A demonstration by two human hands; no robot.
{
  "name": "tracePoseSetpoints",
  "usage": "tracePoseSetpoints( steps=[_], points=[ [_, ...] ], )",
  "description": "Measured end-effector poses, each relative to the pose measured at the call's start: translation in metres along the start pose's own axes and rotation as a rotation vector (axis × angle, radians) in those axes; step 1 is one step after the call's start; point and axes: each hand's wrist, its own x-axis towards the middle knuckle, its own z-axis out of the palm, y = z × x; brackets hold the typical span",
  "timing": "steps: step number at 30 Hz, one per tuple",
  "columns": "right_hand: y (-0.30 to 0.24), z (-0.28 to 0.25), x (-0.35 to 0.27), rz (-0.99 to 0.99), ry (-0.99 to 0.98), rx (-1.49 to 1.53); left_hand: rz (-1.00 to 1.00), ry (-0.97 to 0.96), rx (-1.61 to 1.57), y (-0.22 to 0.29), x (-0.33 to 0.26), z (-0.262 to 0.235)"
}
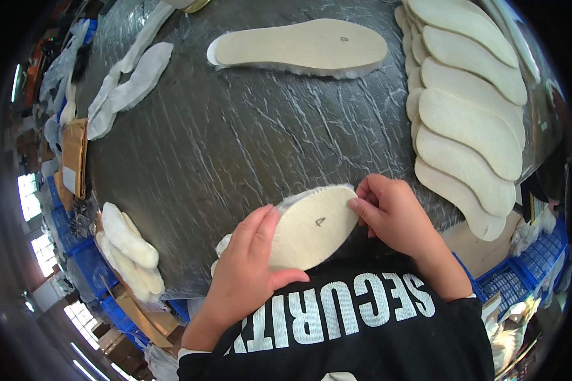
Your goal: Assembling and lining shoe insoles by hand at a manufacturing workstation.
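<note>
Close to my body, a cream insole (308,232) with white fleece showing along its far edge is held between both hands. My left hand (251,254) grips its left part, thumb on the flat face and fingers over the far side. At the toe end, my right hand (384,206) pinches the rim between thumb and fingers. The insole's flat side, with a small pen mark, faces up. Farther off on the table lies another fleece-edged insole (299,44), flat side up, its rounded toe to the right.
Overlapping rows of cream insole pieces (470,133) cover the table's right side. White fleece pieces (136,82) lie at the far left, and fluffy insoles (130,238) sit at the near-left edge. Blue crates (505,286) stand at the lower right. Wrinkled plastic film covers the dark table (235,140).
</note>
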Motion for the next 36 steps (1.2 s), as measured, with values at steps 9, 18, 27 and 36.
tracePoseSetpoints(
  steps=[9, 18, 27, 36],
  points=[
    [0.002, 0.0, -0.01, 0.031, 0.077, -0.064, -0.426, -0.068, -0.199, -0.024, -0.028, -0.023],
    [-0.004, 0.002, -0.008, 0.105, 0.067, -0.128, -0.295, -0.01, -0.162, -0.043, -0.02, -0.01],
    [-0.005, 0.002, -0.007, 0.145, 0.098, -0.134, -0.267, -0.036, -0.14, -0.05, -0.012, -0.008],
    [-0.007, 0.001, -0.007, 0.182, 0.107, -0.146, -0.096, 0.002, -0.147, -0.052, -0.008, -0.019]
  ],
)
